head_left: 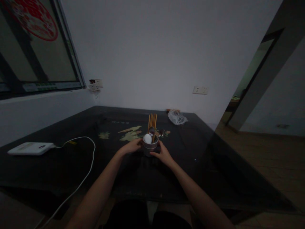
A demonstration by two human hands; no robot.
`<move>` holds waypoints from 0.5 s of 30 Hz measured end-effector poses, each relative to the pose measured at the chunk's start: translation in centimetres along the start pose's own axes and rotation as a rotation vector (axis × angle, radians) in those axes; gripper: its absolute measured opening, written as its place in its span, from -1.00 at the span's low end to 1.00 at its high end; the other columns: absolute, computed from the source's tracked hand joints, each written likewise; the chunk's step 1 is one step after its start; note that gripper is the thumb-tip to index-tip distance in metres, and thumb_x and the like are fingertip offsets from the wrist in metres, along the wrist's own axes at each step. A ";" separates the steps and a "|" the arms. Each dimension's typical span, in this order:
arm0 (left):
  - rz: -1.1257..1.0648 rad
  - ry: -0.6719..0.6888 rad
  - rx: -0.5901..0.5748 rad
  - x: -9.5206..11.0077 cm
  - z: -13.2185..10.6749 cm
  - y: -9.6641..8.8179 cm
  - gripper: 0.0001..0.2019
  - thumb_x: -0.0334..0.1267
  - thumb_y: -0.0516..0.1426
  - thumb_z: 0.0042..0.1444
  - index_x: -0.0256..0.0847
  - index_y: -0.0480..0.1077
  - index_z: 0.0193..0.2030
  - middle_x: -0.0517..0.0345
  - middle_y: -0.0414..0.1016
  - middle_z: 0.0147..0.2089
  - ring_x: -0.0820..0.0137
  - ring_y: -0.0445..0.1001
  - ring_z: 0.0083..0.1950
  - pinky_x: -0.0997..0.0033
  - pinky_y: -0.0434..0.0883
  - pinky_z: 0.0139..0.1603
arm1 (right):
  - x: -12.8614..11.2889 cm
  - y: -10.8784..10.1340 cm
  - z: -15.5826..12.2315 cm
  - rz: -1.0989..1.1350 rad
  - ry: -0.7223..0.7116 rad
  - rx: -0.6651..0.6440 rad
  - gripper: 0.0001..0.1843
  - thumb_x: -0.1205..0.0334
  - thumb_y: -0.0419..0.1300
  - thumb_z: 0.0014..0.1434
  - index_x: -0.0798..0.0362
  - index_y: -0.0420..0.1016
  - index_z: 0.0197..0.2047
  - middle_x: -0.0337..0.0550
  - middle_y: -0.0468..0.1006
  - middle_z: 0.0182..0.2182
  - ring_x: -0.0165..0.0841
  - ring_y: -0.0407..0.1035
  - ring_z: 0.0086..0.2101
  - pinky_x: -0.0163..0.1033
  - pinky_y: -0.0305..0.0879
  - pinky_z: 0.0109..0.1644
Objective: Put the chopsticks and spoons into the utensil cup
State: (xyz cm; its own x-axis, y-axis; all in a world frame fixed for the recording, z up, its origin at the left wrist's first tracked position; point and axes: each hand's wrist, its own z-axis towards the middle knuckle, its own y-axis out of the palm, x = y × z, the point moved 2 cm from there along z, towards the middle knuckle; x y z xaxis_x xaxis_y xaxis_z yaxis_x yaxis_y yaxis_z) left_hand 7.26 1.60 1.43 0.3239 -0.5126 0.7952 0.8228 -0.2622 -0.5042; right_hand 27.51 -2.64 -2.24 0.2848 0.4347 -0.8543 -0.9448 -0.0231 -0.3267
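Observation:
A grey, round utensil holder (149, 149) stands on the dark table in front of me. Several wooden chopsticks (152, 122) rise from it, along with metal spoons (152, 130) and a white rounded thing (147, 138), perhaps a spoon's bowl. My left hand (133, 146) is curled against the holder's left side, its fingertips partly hidden behind it. On the opposite side, my right hand (164, 154) grips the holder, the thumb at the rear edge and a finger across the front.
A crumpled clear plastic bag (176, 117) lies near the table's back right. At the left is a white flat device (30, 148) with a white cable (92, 156) trailing over the front edge. Wall sockets (200, 90) and a window (38, 47) are beyond the dark table (190, 178).

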 end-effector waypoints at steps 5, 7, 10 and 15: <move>-0.042 -0.146 -0.351 1.2 -0.6 -0.3 -0.49 -0.46 0.09 -0.14 -0.29 0.29 0.05 -0.01 0.48 0.00 0.27 0.46 -0.03 0.28 0.37 0.01 | 0.4 0.4 -0.1 -0.057 0.030 -0.035 -0.19 0.14 0.40 -0.17 0.02 0.22 0.15 0.02 0.40 0.04 -0.11 0.28 0.05 0.03 0.19 0.12; -0.049 -0.150 -0.385 1.8 -0.7 -0.2 -0.46 -0.45 0.10 -0.11 -0.30 0.23 0.10 -0.04 0.44 0.05 0.25 0.43 0.02 0.25 0.34 0.06 | 0.3 0.4 -0.1 -0.079 0.039 -0.044 -0.21 0.13 0.39 -0.15 0.02 0.21 0.15 0.02 0.40 0.05 -0.11 0.28 0.05 0.04 0.18 0.13; -0.048 -0.154 -0.394 2.1 -0.9 0.1 -0.46 -0.40 0.15 -0.09 -0.30 0.22 0.11 -0.07 0.41 0.09 0.22 0.42 0.05 0.20 0.32 0.09 | 0.0 0.5 -0.2 -0.088 0.037 -0.055 -0.23 0.13 0.38 -0.13 0.02 0.21 0.14 0.02 0.40 0.06 -0.11 0.28 0.05 0.05 0.18 0.13; -0.060 -0.151 -0.368 1.9 -0.8 0.6 -0.45 -0.31 0.21 -0.07 -0.31 0.22 0.10 -0.10 0.42 0.08 0.18 0.43 0.05 0.15 0.33 0.08 | -0.6 0.3 -0.2 -0.056 0.031 -0.055 -0.22 0.16 0.38 -0.13 0.05 0.18 0.14 0.05 0.40 0.06 -0.13 0.30 0.05 0.00 0.20 0.13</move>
State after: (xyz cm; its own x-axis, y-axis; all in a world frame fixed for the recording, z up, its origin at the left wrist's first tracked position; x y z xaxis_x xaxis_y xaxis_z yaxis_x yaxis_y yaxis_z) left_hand 8.03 -0.18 2.40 0.3682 -0.3689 0.8534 0.6289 -0.5772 -0.5208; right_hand 27.10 -3.09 -1.92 0.3430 0.4085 -0.8459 -0.9171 -0.0493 -0.3957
